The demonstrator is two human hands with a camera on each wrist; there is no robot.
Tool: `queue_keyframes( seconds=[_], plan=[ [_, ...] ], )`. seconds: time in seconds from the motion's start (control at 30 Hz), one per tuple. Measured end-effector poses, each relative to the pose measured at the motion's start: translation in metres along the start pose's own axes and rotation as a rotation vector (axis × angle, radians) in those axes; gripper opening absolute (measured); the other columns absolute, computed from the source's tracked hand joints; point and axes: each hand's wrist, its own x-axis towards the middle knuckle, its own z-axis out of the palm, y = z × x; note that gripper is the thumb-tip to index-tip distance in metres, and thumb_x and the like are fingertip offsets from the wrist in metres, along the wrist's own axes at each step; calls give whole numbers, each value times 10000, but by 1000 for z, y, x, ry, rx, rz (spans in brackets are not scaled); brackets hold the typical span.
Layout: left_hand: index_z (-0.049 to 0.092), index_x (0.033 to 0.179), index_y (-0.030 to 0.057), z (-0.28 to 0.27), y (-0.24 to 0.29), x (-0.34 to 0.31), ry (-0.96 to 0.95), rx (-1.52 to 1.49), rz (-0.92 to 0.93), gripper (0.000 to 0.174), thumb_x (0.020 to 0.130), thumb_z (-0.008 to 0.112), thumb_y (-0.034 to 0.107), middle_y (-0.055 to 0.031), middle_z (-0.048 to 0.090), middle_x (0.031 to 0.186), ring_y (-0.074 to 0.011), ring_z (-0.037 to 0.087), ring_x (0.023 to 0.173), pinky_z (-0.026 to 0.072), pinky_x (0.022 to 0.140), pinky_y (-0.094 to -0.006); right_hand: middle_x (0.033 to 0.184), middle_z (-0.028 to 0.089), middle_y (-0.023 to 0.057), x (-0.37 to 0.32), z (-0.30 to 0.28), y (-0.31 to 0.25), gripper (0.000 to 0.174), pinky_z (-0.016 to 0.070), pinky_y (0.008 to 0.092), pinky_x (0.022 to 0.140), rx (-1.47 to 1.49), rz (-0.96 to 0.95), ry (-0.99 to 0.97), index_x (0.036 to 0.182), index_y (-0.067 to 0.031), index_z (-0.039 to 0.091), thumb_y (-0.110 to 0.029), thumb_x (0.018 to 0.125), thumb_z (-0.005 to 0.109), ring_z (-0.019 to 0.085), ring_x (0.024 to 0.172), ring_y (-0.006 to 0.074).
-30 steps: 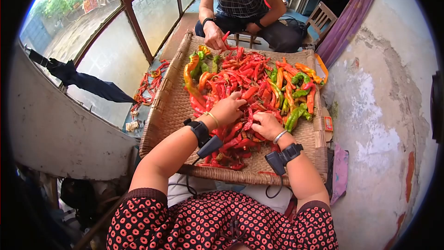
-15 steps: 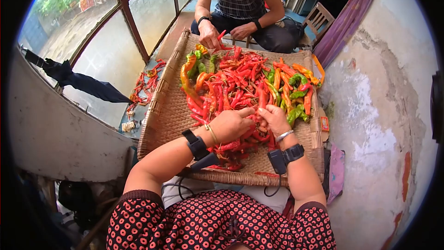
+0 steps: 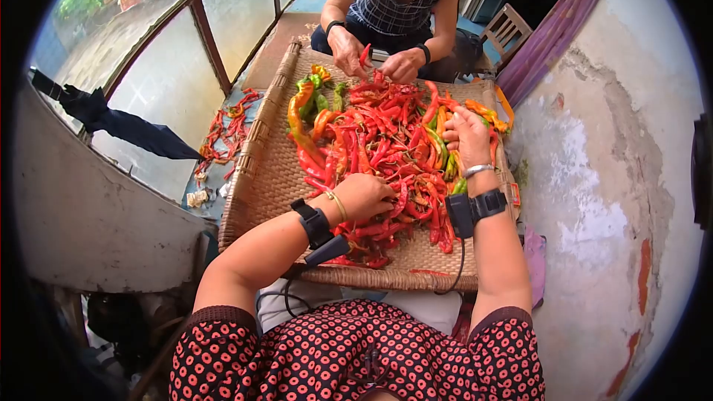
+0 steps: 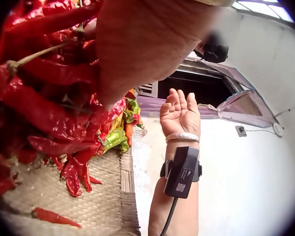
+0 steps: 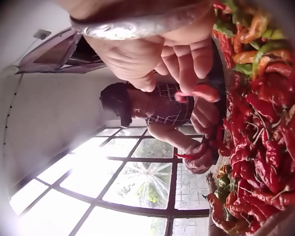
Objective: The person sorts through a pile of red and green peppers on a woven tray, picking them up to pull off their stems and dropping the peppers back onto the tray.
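Wrinkled red chili peppers (image 3: pixel 382 134): heaped across the middle of the frame on a straw-coloured woven tray (image 3: pixel 394 279), with twisted orange-and-green peppers (image 3: pixel 301 120) to the left and more to the right.
Left hand (image 3: pixel 364 197): low on the near part of the heap, back upward, forearm slanting in from the lower left; fingers bent down among the peppers, tips hidden, so whether they pinch one I cannot tell.
Right hand (image 3: pixel 469 137): raised at right of centre, palm turned leftward, fingers loosely bent and apart, gripping nothing; forearm runs steeply up from the lower right.
Tray edges: left rim well apart from the left hand, bare weave between; right rim near the right forearm, cracked plaster wall (image 3: pixel 587 178) beyond.
Far edge: second person (image 3: pixel 386 7) in a dark checked top, upper centre, pinching one upright red pepper (image 3: pixel 365 53).
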Motion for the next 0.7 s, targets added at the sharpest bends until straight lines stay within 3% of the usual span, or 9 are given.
queue_keyframes(
  seconds=[0.1,0.17,0.2,0.23,0.27,0.3,0.43,0.47,0.7],
  plan=[
    [614,896,92,6,-6,-2,5,-5,3,226,756,563,262,-86,591,823,-266,584,735,483,638,-364,683,590,45,-27,8,-6,235,437,175,463,142,-37,-119,959,-2,568,-207,857,517,546,550,63],
    [613,892,94,9,-8,-2,17,-7,12,220,756,562,259,-84,591,821,-264,585,732,484,633,-363,638,560,52,-51,7,-36,174,450,226,491,413,-182,-229,778,-43,560,-200,843,527,544,539,125],
    [611,890,94,7,-7,-3,15,-12,14,218,756,563,259,-84,589,815,-263,585,733,484,634,-364,631,547,51,-61,-1,-55,199,437,230,481,460,-376,-375,724,-52,535,-218,835,525,533,532,135],
    [610,888,94,5,-7,-3,11,-15,15,216,756,563,259,-84,587,808,-262,585,735,484,634,-364,602,506,29,-78,-4,-77,240,434,254,499,597,-498,-381,673,-75,514,-244,842,498,493,507,115],
    [606,885,90,3,-6,-4,16,-14,18,218,757,563,261,-86,584,798,-262,586,737,484,642,-366,550,442,27,-98,-17,-110,252,418,233,527,949,-346,-676,599,-76,448,-155,839,447,450,467,83],
    [606,885,90,5,-7,-4,6,-17,5,218,757,563,261,-86,584,798,-262,586,737,484,642,-366,550,442,27,-119,-16,-136,252,418,233,527,960,-333,-674,599,-76,448,-155,839,447,450,467,83],
    [611,887,88,5,-10,-4,-6,-31,-6,215,755,566,252,-89,593,814,-267,587,749,481,655,-368,512,522,25,-193,-7,-211,237,440,244,834,877,-1167,-1014,506,-31,522,89,661,388,355,389,86],
    [615,888,86,5,-10,-4,15,-52,2,212,753,568,243,-92,598,822,-269,587,758,480,660,-368,453,422,21,-203,-9,-216,235,403,341,931,841,-1195,-1099,498,-13,499,117,624,350,383,411,120],
    [637,849,64,2,-13,-3,55,-123,-19,171,756,575,193,-119,614,737,-275,599,676,481,645,-353,487,449,23,-227,-34,-205,212,411,329,908,682,-1277,-991,522,-13,514,109,629,378,408,452,121]
  ],
)
